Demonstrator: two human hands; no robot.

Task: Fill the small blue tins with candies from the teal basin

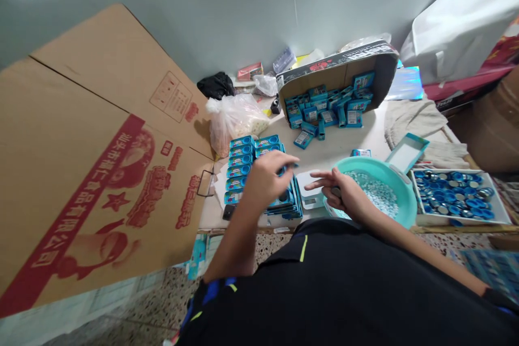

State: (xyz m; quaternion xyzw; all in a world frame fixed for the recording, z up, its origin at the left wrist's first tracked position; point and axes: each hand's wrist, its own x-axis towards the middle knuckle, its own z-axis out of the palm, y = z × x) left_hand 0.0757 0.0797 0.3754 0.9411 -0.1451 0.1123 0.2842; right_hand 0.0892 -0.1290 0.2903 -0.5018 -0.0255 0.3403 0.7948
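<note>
My left hand [272,174] is above the flat blue cards with round cut-outs [239,171], stacked in two columns. Its fingers are bent together around something, with only a bit of blue at the tips; what it is I cannot make out. My right hand [343,190] hovers at the near left rim of a turquoise basin [406,206] of small pale pellets [377,194]. Two of its fingers stretch toward the left hand, while the others curl over a small round metal-coloured piece [336,191]. Under and between the hands lies a small white scale [308,190].
A white tray [501,206] of round blue and silver caps [454,194] stands right of the basin. An open box [389,73] spills small blue packs [320,111] at the back. A big cardboard carton [93,173] rises on the left, beside a plastic bag [235,119].
</note>
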